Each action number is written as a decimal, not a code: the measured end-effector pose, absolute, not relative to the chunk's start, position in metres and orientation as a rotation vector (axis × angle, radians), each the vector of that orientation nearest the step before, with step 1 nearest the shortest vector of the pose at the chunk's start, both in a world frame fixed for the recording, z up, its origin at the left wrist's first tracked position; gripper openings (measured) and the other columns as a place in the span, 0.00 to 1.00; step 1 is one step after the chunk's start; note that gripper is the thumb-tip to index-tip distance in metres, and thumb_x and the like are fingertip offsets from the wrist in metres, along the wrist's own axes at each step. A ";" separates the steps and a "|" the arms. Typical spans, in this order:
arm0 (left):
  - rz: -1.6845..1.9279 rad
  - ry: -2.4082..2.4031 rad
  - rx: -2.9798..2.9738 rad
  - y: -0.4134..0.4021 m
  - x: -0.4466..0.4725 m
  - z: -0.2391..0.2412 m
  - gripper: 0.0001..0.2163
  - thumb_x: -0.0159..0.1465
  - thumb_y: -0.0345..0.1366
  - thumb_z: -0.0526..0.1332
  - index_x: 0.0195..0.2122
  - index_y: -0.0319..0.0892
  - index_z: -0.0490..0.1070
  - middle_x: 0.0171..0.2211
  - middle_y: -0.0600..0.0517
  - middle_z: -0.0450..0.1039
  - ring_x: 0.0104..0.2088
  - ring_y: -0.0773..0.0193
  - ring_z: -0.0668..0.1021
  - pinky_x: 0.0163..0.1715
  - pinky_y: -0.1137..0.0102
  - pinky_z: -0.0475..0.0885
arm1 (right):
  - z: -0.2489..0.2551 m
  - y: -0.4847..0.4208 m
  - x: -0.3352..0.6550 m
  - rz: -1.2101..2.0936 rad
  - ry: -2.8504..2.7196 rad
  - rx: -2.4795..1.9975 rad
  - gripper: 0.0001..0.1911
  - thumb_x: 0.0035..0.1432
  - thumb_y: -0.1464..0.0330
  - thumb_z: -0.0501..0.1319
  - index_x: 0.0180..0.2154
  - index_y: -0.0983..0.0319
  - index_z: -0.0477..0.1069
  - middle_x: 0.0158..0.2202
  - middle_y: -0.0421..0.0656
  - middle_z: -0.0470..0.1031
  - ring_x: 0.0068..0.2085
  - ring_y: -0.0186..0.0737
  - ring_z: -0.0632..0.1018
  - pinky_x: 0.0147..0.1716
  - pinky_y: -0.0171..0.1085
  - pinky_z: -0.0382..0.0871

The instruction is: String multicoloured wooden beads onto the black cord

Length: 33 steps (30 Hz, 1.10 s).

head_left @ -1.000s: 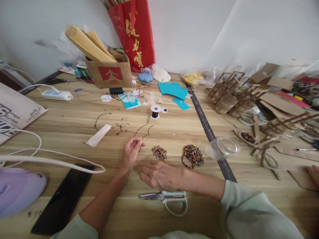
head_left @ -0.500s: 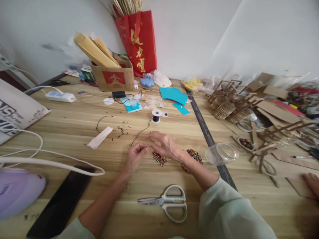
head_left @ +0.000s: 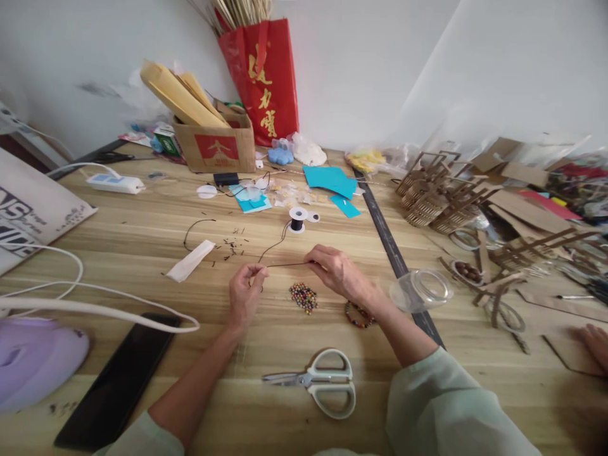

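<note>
Black cord (head_left: 287, 264), head view: one length, drawn nearly straight between two bare hands above the wooden table (head_left: 228, 405), behind the loose beads and in front of the spool. Left hand (head_left: 244, 294): thumb and fingertips pinched on one end of the span, a short dark tail showing beneath the fingers. Right hand (head_left: 335, 269): thumb and fingers closed on the other end, palm down, wrist angled inward. Spool (head_left: 297, 220): white flanges, black winding, upright, a strand trailing from it toward the left hand; small white disc (head_left: 313, 216) just beside. Loose beads (head_left: 304, 297): multicoloured, one small heap, between the hands and nearer the person. Strung beads (head_left: 360, 315): multicoloured, partly hidden by the right forearm. Scissors (head_left: 304, 380): pale handles, lying flat near the person, blades pointing left. Clear jar (head_left: 420, 291): right of the right hand, over a dark strip. White paper strip (head_left: 190, 261): left of the left hand, with dark clippings (head_left: 231, 247) near it. Black slab (head_left: 118, 380): flat, beside the left forearm. Another person's hand (head_left: 596, 345): right edge, cut by the frame, its grip impossible to tell.
</note>
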<state>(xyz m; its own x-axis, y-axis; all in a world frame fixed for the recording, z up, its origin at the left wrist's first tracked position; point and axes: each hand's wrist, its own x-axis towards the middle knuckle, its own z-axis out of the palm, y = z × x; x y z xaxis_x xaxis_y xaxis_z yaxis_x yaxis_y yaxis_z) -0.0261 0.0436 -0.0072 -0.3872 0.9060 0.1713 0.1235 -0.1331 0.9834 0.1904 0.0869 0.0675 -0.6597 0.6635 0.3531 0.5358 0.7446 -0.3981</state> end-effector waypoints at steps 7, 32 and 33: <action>1.646 1.657 1.216 0.044 -0.033 -0.008 0.09 0.57 0.41 0.64 0.30 0.40 0.73 0.27 0.52 0.74 0.31 0.63 0.76 0.38 0.70 0.71 | 0.080 0.067 0.227 0.341 -2.414 -1.137 0.07 0.68 0.73 0.55 0.39 0.64 0.71 0.37 0.46 0.74 0.37 0.38 0.76 0.37 0.34 0.67; 0.579 0.727 1.400 0.014 -0.013 0.032 0.13 0.58 0.43 0.66 0.33 0.37 0.74 0.23 0.51 0.75 0.22 0.69 0.74 0.22 0.76 0.69 | 0.080 -0.011 0.195 0.148 -2.739 -0.862 0.13 0.71 0.71 0.50 0.39 0.64 0.72 0.32 0.43 0.71 0.29 0.34 0.71 0.27 0.33 0.58; 0.564 0.718 1.395 0.015 -0.015 0.031 0.12 0.57 0.42 0.68 0.31 0.37 0.74 0.22 0.52 0.74 0.22 0.69 0.74 0.22 0.76 0.70 | 0.079 -0.012 0.195 0.148 -2.733 -0.866 0.13 0.71 0.71 0.50 0.39 0.64 0.72 0.32 0.43 0.71 0.30 0.35 0.71 0.27 0.33 0.58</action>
